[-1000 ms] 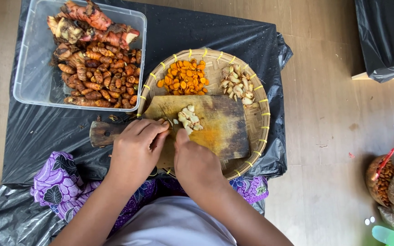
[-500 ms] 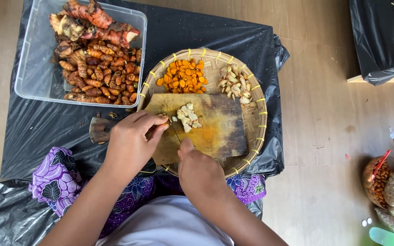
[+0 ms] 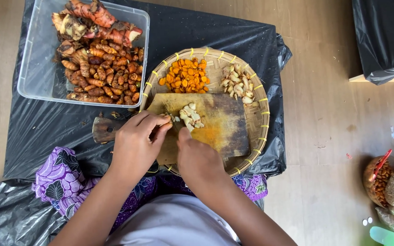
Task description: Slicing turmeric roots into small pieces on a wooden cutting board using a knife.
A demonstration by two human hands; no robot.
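My left hand (image 3: 135, 146) rests on the left end of a stained wooden cutting board (image 3: 224, 125) and pinches a small root piece at its fingertips. My right hand (image 3: 199, 159) lies just beside it, fingers closed on what looks like a small knife, mostly hidden under the hand. A little heap of pale slices (image 3: 191, 116) lies on the board right beyond both hands. The board sits in a round woven tray (image 3: 261, 114), which also holds orange slices (image 3: 185, 76) and more pale pieces (image 3: 238, 85).
A clear plastic tub (image 3: 35, 84) of whole brown and orange roots (image 3: 101, 68) stands at the back left on a black plastic sheet (image 3: 215, 32). A wooden handle (image 3: 103, 129) sticks out left of my hand. Bags of food (image 3: 391, 187) lie on the wooden floor at right.
My right hand has moved up from the board's near edge to meet the left hand's fingertips beside the pale slices. The left hand has stayed nearly in place.
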